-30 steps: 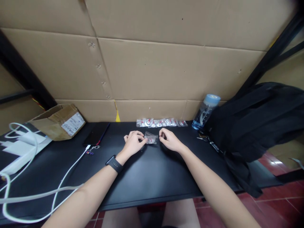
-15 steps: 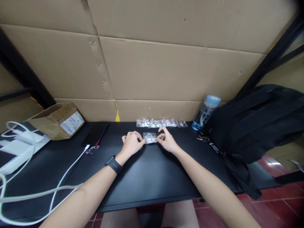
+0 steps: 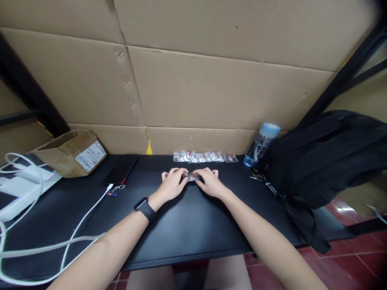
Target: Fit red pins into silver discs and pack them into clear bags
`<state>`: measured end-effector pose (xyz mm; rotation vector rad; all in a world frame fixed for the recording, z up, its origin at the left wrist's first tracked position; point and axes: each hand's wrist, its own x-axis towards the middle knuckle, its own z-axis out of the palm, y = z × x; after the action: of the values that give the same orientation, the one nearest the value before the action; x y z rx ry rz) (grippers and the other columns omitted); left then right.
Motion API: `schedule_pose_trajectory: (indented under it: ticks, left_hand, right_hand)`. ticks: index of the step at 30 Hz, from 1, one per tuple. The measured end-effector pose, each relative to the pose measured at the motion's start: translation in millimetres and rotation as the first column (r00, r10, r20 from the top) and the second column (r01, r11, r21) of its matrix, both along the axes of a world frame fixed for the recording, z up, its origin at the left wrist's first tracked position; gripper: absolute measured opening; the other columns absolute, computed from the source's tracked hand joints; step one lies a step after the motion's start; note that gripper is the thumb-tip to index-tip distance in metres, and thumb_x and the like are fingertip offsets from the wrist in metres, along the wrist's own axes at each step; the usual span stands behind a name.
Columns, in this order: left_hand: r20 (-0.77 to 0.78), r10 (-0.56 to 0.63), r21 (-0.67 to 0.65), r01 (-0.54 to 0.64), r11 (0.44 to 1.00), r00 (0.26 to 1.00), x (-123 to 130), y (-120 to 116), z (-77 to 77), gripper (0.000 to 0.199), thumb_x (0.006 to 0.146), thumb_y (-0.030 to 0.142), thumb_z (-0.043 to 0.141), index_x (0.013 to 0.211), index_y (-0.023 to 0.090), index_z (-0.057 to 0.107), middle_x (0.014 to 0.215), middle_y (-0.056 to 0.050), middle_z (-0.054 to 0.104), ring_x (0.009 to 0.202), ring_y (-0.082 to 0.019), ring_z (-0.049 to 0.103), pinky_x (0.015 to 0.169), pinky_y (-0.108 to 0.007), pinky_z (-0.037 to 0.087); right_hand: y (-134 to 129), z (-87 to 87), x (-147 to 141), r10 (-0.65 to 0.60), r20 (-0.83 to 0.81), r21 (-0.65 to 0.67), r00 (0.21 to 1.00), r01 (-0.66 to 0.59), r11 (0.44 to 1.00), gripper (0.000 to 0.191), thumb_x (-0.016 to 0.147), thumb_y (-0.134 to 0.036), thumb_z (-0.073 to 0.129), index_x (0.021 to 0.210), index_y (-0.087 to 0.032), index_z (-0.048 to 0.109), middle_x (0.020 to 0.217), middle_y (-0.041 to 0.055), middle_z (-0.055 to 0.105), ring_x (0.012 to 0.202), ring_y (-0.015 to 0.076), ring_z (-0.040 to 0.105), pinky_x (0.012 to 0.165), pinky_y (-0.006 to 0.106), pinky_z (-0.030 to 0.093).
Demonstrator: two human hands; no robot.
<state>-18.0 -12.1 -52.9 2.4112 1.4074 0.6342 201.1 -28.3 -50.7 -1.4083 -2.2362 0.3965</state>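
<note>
A small clear plastic packet (image 3: 192,177) with something silvery and a bit of red in it lies between my hands on the black table (image 3: 193,225). My left hand (image 3: 173,183) grips its left end between thumb and fingers. On the right end, my right hand (image 3: 211,182) has its thumb and fingers closed in the same way. The fingers cover much of the packet. Behind it, along the cardboard wall, runs a row of similar clear packets (image 3: 204,157) with round silvery items and red marks.
At the left are an open cardboard box (image 3: 68,159), white cables (image 3: 72,238) and a dark phone (image 3: 121,170). To the right stand a blue bottle (image 3: 261,144) and a black backpack (image 3: 329,157), with keys (image 3: 256,177) beside them.
Both hands have closed in over the packet and cover more of it. My right forefinger, raised before, has come down onto it.
</note>
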Motion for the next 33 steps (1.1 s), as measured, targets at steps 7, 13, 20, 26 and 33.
schedule_pose_trajectory:
  ticks: [7, 13, 20, 26, 33]
  left_hand:
    - [0.068, 0.021, -0.020, -0.019, 1.000, 0.997, -1.3, 1.1, 0.6, 0.039, 0.092, 0.028, 0.059, 0.129, 0.029, 0.046, 0.101, -0.001, 0.078, 0.116, -0.025, 0.062, 0.094, -0.042, 0.026]
    - [0.120, 0.079, -0.053, -0.073, 0.996, 0.990, -1.2, 4.3, -1.6, 0.041, 0.090, 0.027, 0.062, 0.127, 0.029, 0.045, 0.095, 0.002, 0.080, 0.111, -0.024, 0.067, 0.094, -0.041, 0.026]
    - [0.190, 0.099, -0.042, -0.093, 0.995, 0.977, -0.4, 3.8, -0.2, 0.037, 0.091, 0.032, 0.062, 0.124, 0.028, 0.047, 0.097, 0.000, 0.080, 0.109, -0.024, 0.068, 0.096, -0.040, 0.028]
    - [0.217, 0.085, -0.044, -0.077, 0.996, 0.973, 1.7, 0.4, 4.0, 0.039, 0.091, 0.035, 0.061, 0.126, 0.028, 0.045, 0.097, 0.003, 0.080, 0.086, -0.020, 0.070, 0.096, -0.040, 0.029]
    - [0.206, 0.122, -0.028, -0.119, 0.992, 0.971, 0.0, 0.5, 10.0, 0.033, 0.090, 0.028, 0.055, 0.123, 0.028, 0.049, 0.097, 0.005, 0.078, 0.083, -0.018, 0.067, 0.096, -0.041, 0.029]
  right_hand:
    - [2.8, 4.7, 8.3, -0.075, -0.225, -0.135, 0.971, 0.045, 0.990, 0.031, 0.099, -0.040, 0.056, 0.128, -0.029, 0.056, 0.095, -0.0012, 0.076, 0.097, 0.0211, 0.069, 0.104, 0.047, 0.029]
    - [8.3, -4.3, 10.6, -0.066, -0.359, -0.092, 0.931, 0.035, 0.995, 0.045, 0.084, -0.029, 0.071, 0.126, -0.029, 0.055, 0.092, -0.0032, 0.077, 0.098, 0.0218, 0.071, 0.107, 0.046, 0.034]
    - [7.2, -3.6, 6.8, -0.090, -0.428, -0.081, 0.899, 0.061, 0.995, 0.044, 0.084, -0.033, 0.070, 0.126, -0.028, 0.057, 0.086, -0.0028, 0.077, 0.091, 0.0226, 0.072, 0.099, 0.044, 0.044]
    - [14.6, 0.7, 20.8, -0.169, -0.420, -0.053, 0.891, 0.162, 0.985, 0.045, 0.084, -0.031, 0.069, 0.127, -0.029, 0.057, 0.086, -0.0020, 0.077, 0.087, 0.0228, 0.072, 0.095, 0.044, 0.045]
    - [38.4, 20.8, 100.7, -0.582, -0.336, 0.055, 0.741, 0.632, 0.773, 0.038, 0.083, -0.021, 0.063, 0.120, -0.027, 0.057, 0.088, 0.0000, 0.076, 0.088, 0.0225, 0.067, 0.091, 0.039, 0.033]
